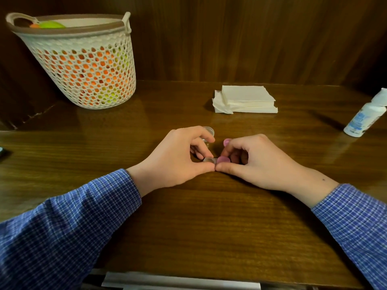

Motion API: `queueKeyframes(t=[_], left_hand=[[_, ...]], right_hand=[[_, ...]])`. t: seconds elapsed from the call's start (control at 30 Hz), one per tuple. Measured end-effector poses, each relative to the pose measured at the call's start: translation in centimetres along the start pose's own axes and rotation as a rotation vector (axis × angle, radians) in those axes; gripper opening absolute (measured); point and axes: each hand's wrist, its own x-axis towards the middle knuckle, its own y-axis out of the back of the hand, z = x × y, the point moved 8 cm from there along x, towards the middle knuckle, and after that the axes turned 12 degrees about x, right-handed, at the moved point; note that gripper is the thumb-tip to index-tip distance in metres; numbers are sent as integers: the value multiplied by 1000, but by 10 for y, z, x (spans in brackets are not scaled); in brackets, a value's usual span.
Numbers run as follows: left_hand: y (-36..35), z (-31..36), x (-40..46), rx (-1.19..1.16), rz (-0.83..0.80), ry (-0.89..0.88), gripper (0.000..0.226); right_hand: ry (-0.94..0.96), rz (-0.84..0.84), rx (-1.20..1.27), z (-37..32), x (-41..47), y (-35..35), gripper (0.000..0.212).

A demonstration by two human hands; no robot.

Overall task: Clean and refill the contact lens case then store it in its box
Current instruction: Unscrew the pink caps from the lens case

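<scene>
Both hands are working the contact lens case (215, 160) low over the tabletop (209, 227): left hand (178, 158) pinching its clear side, right hand (251, 162) pinching the pink cap (223, 159). The solution bottle (364, 116) and tissues (247, 99) are sitting untouched, so cleaning, refilling and boxing seem left.

Both forearms lay on the desk (188, 227), converging at its middle. Left hand (178, 158) and right hand (253, 162) had fingers curled, pinching, thumb tips touching each other.
</scene>
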Motion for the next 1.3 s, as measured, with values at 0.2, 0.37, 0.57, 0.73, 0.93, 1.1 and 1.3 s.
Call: queueKeyframes(t=[0.2,0.37,0.57,0.73,0.93,1.1,1.3], left_hand=[[3,2,2,14,-15,3,45],[3,5,2,21,-10,-3,41],[2,6,0,18,-5,-5,42],[1,6,-1,9,-10,17,41],[1,5,-4,0,2,28,40],[2,4,-5,15,24,34,40],[1,3,-5,10,26,25,40]], right_hand=[[14,-44,5,0,6,-3,22],[26,-79,-17,-3,9,-4,18],[43,-110,-41,-5,8,-5,19],[59,-133,-46,-7,6,-5,17],[56,-101,-72,-9,2,-5,19],[94,26,-78,-11,-2,3,37],[40,46,51,-6,-2,4,38]])
